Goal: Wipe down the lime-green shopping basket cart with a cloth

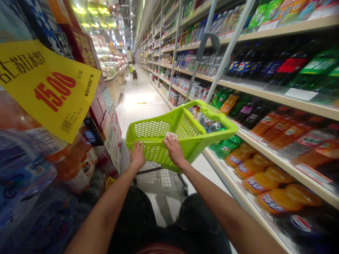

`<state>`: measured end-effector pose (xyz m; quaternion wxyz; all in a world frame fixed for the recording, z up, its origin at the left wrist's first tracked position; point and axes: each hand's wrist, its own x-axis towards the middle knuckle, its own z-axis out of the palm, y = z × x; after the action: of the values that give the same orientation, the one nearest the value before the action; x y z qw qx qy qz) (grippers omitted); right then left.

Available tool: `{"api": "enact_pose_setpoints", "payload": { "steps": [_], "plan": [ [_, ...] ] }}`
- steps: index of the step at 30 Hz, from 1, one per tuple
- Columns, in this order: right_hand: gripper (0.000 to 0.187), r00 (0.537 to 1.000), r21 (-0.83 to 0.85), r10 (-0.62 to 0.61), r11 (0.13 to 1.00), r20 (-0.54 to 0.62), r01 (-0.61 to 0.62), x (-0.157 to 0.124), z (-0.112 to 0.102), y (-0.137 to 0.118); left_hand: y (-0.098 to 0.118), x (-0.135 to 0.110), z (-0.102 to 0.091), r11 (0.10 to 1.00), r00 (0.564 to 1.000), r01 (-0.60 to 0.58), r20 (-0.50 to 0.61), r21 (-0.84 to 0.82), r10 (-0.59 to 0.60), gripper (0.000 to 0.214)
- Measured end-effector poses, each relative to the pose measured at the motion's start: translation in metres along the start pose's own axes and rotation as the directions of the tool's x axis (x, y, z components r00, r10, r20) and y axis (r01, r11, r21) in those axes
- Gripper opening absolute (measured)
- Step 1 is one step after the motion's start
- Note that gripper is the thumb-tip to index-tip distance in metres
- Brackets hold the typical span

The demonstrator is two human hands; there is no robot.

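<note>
A lime green shopping cart (159,132) stands in the aisle right in front of me, its basket tilted to the right. My left hand (137,155) lies against the near wall of the basket, fingers stretched upward. My right hand (173,148) is curled over the near rim of the basket and grips it. Something small and pale shows at the fingertips of that hand, too small to name. The inside of the basket shows only mesh.
Shelves of soda bottles (267,183) run along the right, very close to the cart. A stack of wrapped drinks with a yellow price sign (50,88) crowds the left. The tiled aisle (140,95) runs ahead; a person (130,58) stands far down it.
</note>
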<state>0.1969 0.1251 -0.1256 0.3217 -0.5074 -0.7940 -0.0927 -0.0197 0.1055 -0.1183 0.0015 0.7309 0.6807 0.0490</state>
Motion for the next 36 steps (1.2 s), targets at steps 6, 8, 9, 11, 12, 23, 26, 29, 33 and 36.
{"api": "enact_pose_setpoints", "payload": {
  "steps": [6, 8, 9, 11, 12, 23, 26, 29, 33, 36],
  "plan": [
    [0.046, 0.997, 0.072, -0.035, 0.997, 0.062, 0.03, 0.009, 0.009, -0.016, -0.006, -0.003, -0.006, 1.0, 1.0, -0.026, -0.012, -0.012, 0.026, 0.079],
    [0.047, 0.999, 0.063, -0.007, 0.998, 0.042, 0.005, 0.007, 0.001, -0.006, -0.008, -0.004, -0.005, 0.999, 0.999, -0.031, -0.014, -0.013, 0.031, 0.079],
    [0.047, 1.0, 0.052, 0.015, 0.999, 0.024, -0.017, 0.006, -0.003, 0.0, -0.008, -0.004, -0.003, 0.999, 0.999, -0.031, -0.014, -0.013, 0.031, 0.08],
    [0.045, 0.999, 0.033, 0.051, 0.998, -0.005, -0.05, 0.003, -0.007, 0.007, -0.007, -0.004, -0.001, 0.999, 0.999, -0.03, -0.017, -0.016, 0.03, 0.08],
    [0.044, 0.999, 0.029, 0.054, 0.998, -0.008, -0.054, 0.002, -0.007, 0.008, -0.006, -0.004, 0.0, 0.999, 0.999, -0.028, -0.019, -0.017, 0.028, 0.08],
    [0.06, 0.994, 0.137, 0.053, 0.988, 0.098, -0.066, 0.022, 0.025, -0.059, 0.03, -0.008, -0.027, 0.953, 0.961, -0.254, -0.156, -0.167, 0.229, 0.076],
    [0.064, 0.992, 0.183, 0.057, 0.98, 0.11, -0.077, 0.02, 0.022, -0.056, 0.04, -0.002, -0.032, 0.911, 0.934, -0.354, -0.137, -0.211, 0.331, 0.074],
    [0.068, 0.997, 0.277, 0.056, 0.958, 0.062, -0.071, 0.017, 0.02, -0.046, 0.05, 0.007, -0.032, 0.887, 0.926, -0.376, -0.124, -0.266, 0.356, 0.068],
    [0.072, 0.99, 0.342, 0.133, 0.934, -0.049, -0.108, 0.014, 0.016, -0.041, 0.059, 0.017, -0.026, 0.885, 0.938, -0.344, -0.157, -0.314, 0.309, 0.06],
    [0.068, 0.966, 0.374, 0.24, 0.908, -0.098, -0.188, 0.012, 0.012, -0.048, 0.06, 0.021, -0.018, 0.907, 0.955, -0.292, -0.14, -0.305, 0.26, 0.053]
  ]
}}
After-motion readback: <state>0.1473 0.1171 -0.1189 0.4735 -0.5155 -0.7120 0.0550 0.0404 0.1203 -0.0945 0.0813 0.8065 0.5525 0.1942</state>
